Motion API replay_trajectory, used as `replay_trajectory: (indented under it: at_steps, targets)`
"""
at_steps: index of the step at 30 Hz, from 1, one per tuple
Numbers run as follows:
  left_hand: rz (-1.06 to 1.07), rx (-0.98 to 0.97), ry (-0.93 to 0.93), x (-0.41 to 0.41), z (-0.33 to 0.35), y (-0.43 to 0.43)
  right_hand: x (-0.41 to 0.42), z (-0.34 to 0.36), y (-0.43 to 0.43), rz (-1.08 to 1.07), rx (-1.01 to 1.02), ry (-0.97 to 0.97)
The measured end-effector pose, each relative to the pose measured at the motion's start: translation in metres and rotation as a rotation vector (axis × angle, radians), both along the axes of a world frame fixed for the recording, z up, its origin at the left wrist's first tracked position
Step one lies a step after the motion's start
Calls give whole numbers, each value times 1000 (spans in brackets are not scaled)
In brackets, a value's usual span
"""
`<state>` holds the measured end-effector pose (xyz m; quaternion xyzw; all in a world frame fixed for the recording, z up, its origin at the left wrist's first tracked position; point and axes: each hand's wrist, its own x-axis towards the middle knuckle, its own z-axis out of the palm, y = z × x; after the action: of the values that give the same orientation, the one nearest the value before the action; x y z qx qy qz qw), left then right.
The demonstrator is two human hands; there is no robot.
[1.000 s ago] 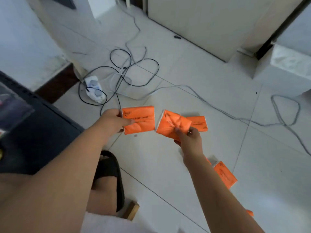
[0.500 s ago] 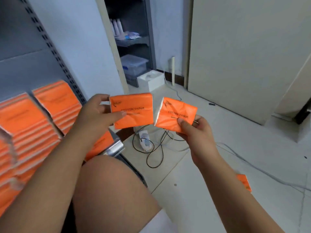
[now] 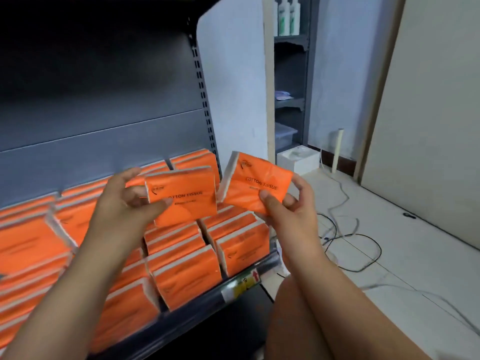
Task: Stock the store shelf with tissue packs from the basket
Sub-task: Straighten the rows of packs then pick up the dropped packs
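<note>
A tissue pack (image 3: 187,201) is pinched at its nine o'clock edge between the thumb and curled fingers (image 3: 161,203) of the left hand (image 3: 124,203). A second pack (image 3: 259,183) is pinched at its five o'clock corner by the right hand (image 3: 288,211). Both are held in the air just above the shelf (image 3: 200,304).

The packs are judged light, soft and slick-wrapped, so the short ends are best gripped. From six to nine o'clock the shelf is crowded with rows of packs (image 3: 187,274), and no free slot is plainly seen. Cables (image 3: 358,245) are strewn over the floor (image 3: 415,255) at four o'clock.
</note>
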<state>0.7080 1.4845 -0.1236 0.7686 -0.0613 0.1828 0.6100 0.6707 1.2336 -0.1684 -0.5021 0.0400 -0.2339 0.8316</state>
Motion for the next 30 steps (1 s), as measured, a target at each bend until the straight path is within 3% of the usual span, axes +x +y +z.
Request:
replay_trajectory:
  at_steps: [6,19,26,30]
  targets:
    - [39,61,-96,25,5,43,53,7,36,72,-159,-93]
    - [191,227,7,72,-3,53,143,14,45,-49,-446,-11]
    - [305,513,9,87,-13,44,169,6,45,31,-651,11]
    - [343,622,-68,90,-17,37,173,5,41,43,-641,31]
